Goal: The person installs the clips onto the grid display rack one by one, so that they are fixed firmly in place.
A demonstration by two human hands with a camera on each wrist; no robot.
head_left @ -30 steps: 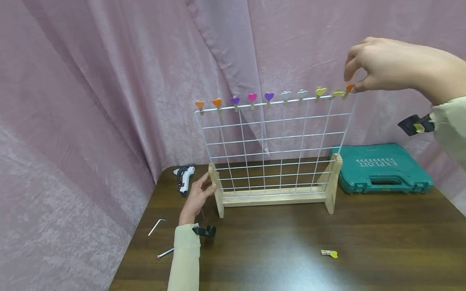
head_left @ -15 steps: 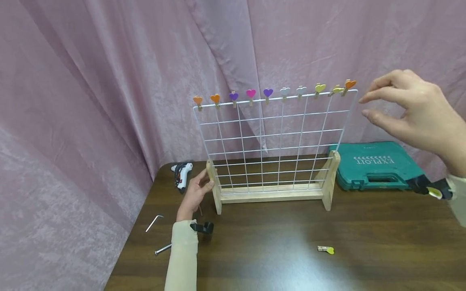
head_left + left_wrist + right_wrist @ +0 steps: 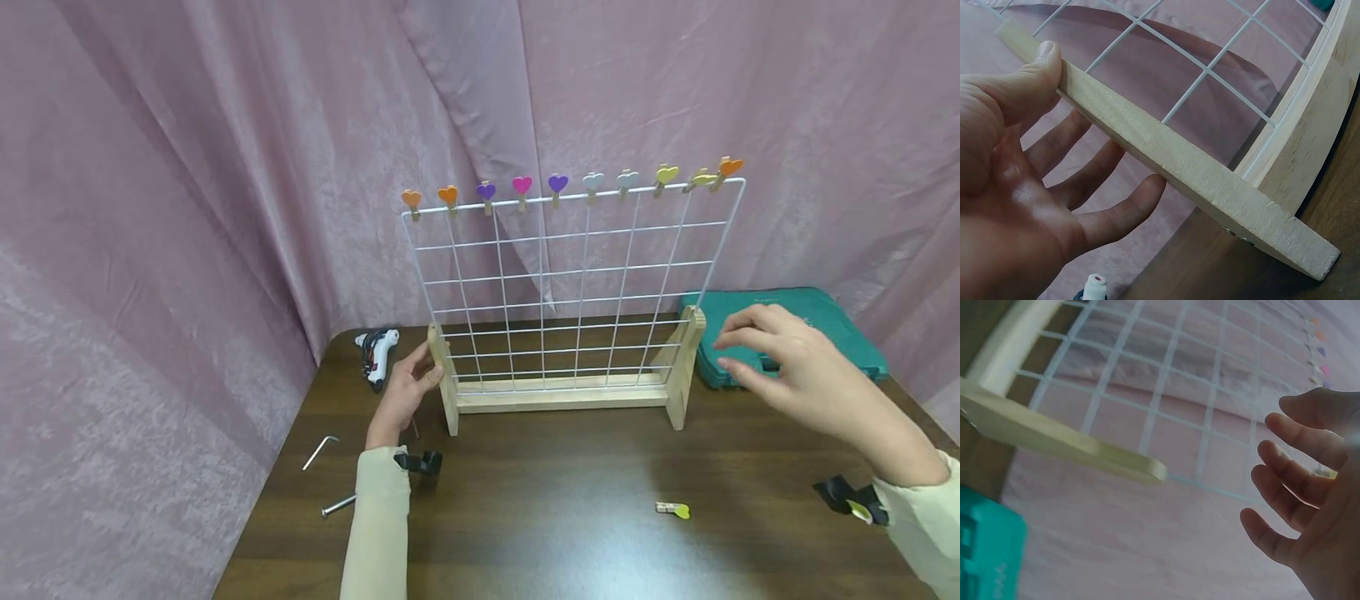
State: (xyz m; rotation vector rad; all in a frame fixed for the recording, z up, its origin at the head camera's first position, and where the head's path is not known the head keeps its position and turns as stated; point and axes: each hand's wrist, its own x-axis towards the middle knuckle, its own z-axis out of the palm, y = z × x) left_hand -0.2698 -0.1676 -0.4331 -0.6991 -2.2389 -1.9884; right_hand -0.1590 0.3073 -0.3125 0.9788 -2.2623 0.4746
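Observation:
A white wire grid (image 3: 1208,70) stands upright in a wooden stand (image 3: 562,402). Along its top wire sits a row of small heart clothespins in orange, purple, pink, white and yellow; the rightmost is an orange clothespin (image 3: 729,169). My left hand (image 3: 402,390) grips the left post (image 3: 1166,150) of the stand, thumb at the front edge and fingers behind. In front of the right post (image 3: 684,367), to its right, my right hand (image 3: 795,367) hovers with loosely bent fingers and holds nothing. One yellow heart clothespin (image 3: 672,509) lies on the table.
A green tool case (image 3: 843,333) lies behind my right hand. At the left are a white glue gun (image 3: 379,354), a hex key (image 3: 320,452) and a bolt (image 3: 339,506) partly hidden by my sleeve. A pink curtain (image 3: 225,208) hangs behind the table.
My right hand has let go of the orange clothespin at the grid's top right corner and moved down in front of the green case. My left hand keeps its hold on the post.

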